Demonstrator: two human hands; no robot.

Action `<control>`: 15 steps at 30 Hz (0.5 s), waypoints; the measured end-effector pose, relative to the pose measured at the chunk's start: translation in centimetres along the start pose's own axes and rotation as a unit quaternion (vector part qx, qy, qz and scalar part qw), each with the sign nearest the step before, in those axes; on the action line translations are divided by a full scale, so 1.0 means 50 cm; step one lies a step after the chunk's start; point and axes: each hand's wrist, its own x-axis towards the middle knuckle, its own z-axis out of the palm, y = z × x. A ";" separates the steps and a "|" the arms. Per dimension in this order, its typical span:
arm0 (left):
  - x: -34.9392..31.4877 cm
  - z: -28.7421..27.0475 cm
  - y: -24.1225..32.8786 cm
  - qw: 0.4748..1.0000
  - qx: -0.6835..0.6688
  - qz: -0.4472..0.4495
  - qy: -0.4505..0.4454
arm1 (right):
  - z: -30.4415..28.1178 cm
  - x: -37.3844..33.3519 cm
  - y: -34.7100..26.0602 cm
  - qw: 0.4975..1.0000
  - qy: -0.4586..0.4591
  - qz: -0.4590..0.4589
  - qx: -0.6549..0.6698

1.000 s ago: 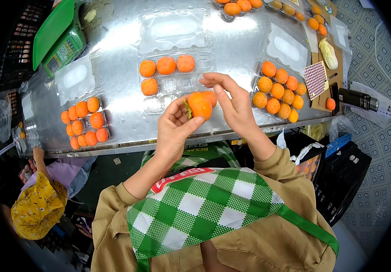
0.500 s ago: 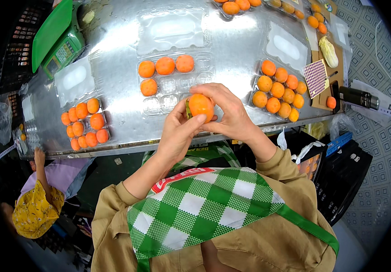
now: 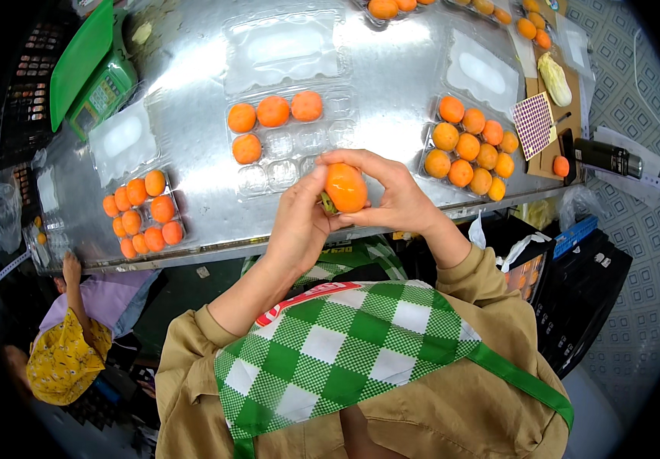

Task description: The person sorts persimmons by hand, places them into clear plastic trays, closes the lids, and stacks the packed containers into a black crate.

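An orange persimmon (image 3: 346,188) with a green leafy cap is held between my two hands, over the table's front edge. My left hand (image 3: 303,210) closes on its left side near the cap, and my right hand (image 3: 391,195) has its thumb and fingers round the right side. Just beyond my hands lies an open clear plastic tray (image 3: 281,173) with hinged lid folded back; several persimmons (image 3: 273,112) sit in its far row and one at the left of its middle row. The other visible cups of that tray hold nothing.
On the metal table (image 3: 200,84), filled persimmon trays lie left (image 3: 132,222) and right (image 3: 461,172). A green scale (image 3: 100,92) stands far left. At right are a sticker sheet (image 3: 535,126), a pale vegetable (image 3: 555,79) and a dark bottle (image 3: 607,157). Another person (image 3: 70,356) works at lower left.
The persimmon has been turned in my hands, so its green cap now points down and to the left. The tray's persimmons have stayed in their cups.
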 end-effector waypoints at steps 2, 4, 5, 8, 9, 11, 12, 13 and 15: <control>0.002 -0.001 -0.004 1.000 -0.025 -0.010 0.001 | -0.006 -0.001 -0.002 0.998 -0.016 0.009 0.060; 0.001 -0.003 -0.009 0.999 -0.034 -0.014 -0.015 | -0.016 -0.001 -0.014 0.993 -0.035 0.012 0.113; -0.001 0.004 -0.007 0.999 -0.038 -0.004 -0.007 | -0.017 -0.001 -0.013 0.991 0.028 0.015 0.128; -0.003 0.027 -0.004 0.998 -0.052 0.025 0.013 | -0.010 0.009 -0.018 0.974 0.217 0.015 0.068; 0.000 0.026 -0.011 0.997 -0.059 0.037 0.016 | -0.003 0.017 -0.025 0.970 0.244 -0.004 -0.027; 0.006 0.021 -0.021 0.996 -0.065 0.054 0.012 | 0.013 0.035 -0.039 0.932 0.289 -0.042 -0.214; 0.005 0.016 -0.027 0.996 -0.065 0.062 0.007 | 0.025 0.047 -0.042 0.908 0.294 -0.091 -0.283; 0.004 0.015 -0.030 0.995 -0.064 0.070 0.002 | 0.034 0.057 -0.044 0.906 0.286 -0.094 -0.297; 0.003 0.026 -0.025 0.996 -0.066 0.060 0.023 | 0.045 0.070 -0.042 0.900 0.272 -0.097 -0.326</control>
